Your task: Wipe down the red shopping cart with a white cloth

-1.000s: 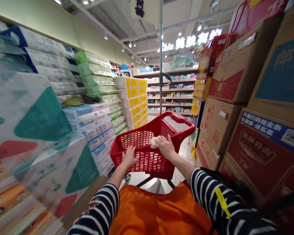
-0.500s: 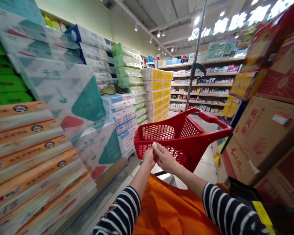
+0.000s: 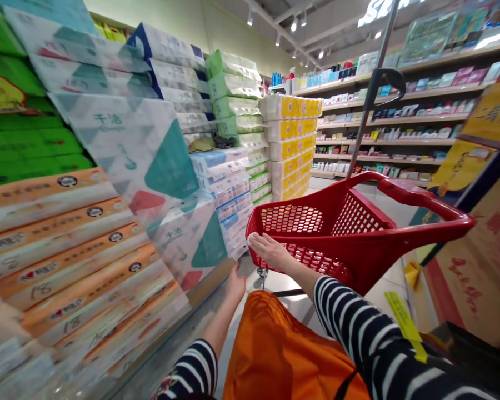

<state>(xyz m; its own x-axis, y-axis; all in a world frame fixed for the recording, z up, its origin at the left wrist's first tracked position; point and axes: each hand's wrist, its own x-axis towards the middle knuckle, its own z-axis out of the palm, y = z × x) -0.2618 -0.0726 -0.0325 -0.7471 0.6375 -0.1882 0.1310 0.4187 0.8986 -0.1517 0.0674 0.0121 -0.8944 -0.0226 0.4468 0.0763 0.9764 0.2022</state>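
Observation:
My right hand [image 3: 271, 251] is at the near front corner of a red plastic shopping cart basket [image 3: 316, 225]. Its fingers press a small white wad [image 3: 252, 239], which looks like tissue or a wipe, against the rim. Most of the wad is covered by the fingers. Lower and to the left, my left hand [image 3: 235, 284] hangs free with nothing in it, thumb and fingers apart. The cart's handle [image 3: 425, 205] points to the right, and a grey pole with a hook [image 3: 370, 94] rises behind the basket.
Stacked tissue packs [image 3: 75, 255] and large white-teal cartons [image 3: 137, 155] line the left side. Yellow-white packs [image 3: 294, 144] stand beyond the cart, before stocked shelves [image 3: 383, 119]. Cardboard boxes [image 3: 462, 278] rise at right. An orange garment [image 3: 283, 355] covers my lap area.
My hands, together before, have come apart. The right one has moved onto the cart's front corner with the white wad; the left has dropped down and left. The view has turned left.

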